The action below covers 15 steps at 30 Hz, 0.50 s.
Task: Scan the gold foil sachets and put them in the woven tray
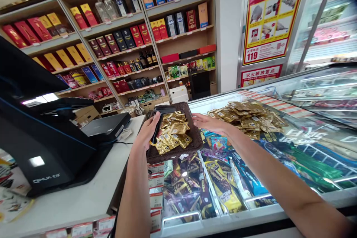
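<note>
A dark brown woven basket (196,141) rests on the glass top of the freezer, with several small gold foil packets (174,128) inside. At its left side, my left hand (147,130) is closed around a slim black object (156,128) with a bit of yellow at its lower end; its exact kind cannot be made out. My right hand (209,123) is by the basket's right rim, fingers stretched out and holding nothing; whether the fingertips touch the rim is unclear. A loose heap of gold packets (245,115) lies on the glass to the right.
The glass-topped freezer (223,212) contains colourful wrapped ice creams. On the left, a white counter (97,186) bears a black checkout terminal (55,148) and a black flat device (107,128). Shelves of boxed bottles (126,39) stand behind. A red sign (275,15) hangs at the right.
</note>
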Available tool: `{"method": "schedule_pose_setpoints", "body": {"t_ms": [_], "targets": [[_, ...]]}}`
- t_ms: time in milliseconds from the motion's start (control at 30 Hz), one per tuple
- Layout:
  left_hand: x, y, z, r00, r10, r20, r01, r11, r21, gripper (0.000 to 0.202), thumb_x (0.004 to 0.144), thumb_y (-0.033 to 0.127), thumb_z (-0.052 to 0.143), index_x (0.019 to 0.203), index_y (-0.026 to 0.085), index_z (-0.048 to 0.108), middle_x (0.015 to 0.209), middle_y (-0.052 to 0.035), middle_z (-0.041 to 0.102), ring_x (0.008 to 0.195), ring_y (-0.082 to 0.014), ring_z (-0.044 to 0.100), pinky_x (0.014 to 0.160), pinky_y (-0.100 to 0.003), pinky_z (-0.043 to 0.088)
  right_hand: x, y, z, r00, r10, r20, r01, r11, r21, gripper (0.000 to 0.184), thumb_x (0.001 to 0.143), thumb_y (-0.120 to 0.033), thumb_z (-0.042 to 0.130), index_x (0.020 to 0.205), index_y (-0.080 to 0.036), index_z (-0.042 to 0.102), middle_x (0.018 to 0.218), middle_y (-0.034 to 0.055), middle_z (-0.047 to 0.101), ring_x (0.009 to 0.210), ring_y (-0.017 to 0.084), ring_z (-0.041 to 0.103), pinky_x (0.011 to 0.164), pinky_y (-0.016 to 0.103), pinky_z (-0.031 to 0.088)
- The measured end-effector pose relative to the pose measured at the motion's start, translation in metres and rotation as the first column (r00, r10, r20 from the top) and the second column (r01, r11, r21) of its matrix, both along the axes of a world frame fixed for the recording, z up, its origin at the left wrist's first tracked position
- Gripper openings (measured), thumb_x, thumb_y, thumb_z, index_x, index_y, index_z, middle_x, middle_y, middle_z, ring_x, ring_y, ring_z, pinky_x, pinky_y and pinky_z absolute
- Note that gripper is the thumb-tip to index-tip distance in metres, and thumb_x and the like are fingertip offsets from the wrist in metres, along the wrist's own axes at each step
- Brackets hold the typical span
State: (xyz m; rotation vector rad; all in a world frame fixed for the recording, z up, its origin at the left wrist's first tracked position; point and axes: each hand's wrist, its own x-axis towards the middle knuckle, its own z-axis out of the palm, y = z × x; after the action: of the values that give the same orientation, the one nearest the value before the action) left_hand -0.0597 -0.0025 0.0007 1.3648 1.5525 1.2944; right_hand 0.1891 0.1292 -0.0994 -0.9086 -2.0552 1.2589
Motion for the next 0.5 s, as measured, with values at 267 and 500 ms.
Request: {"method": "schedule_pose_setpoints", "body": {"t_ms": [267, 500], "targets": [[0.008, 0.003, 0.003, 0.999, -0.034, -0.007, 0.034, 0.999, -0.028, 0.056, 0.071, 0.074, 0.063, 0.073, 0.019, 0.052, 0.059, 0.004, 0.048, 0.045, -0.0082, 0.045, 0.041, -0.021, 0.031, 0.046, 0.039, -0.008, 0.578, -0.715, 0.394, 0.489, 0.689, 0.535, 0.042, 0.096, -0.024, 0.044, 0.132, -0.01, 0.058, 0.14, 0.0204, 0.05, 0.131, 0.031, 0.046, 0.109, 0.041, 0.035], [0.015, 0.005, 0.0, 0.998, -0.065, -0.017, 0.065, 0.998, 0.012, 0.055, 0.07, 0.072, 0.064, 0.073, 0.018, 0.054, 0.063, 0.0033, 0.051, 0.046, -0.0084, 0.046, 0.041, -0.021, 0.032, 0.067, 0.047, -0.034, 0.342, -0.764, 0.548, 0.38, 0.645, 0.663, 0.037, 0.093, -0.019, 0.042, 0.12, -0.014, 0.068, 0.129, 0.021, 0.059, 0.128, 0.034, 0.046, 0.111, 0.05, 0.023]]}}
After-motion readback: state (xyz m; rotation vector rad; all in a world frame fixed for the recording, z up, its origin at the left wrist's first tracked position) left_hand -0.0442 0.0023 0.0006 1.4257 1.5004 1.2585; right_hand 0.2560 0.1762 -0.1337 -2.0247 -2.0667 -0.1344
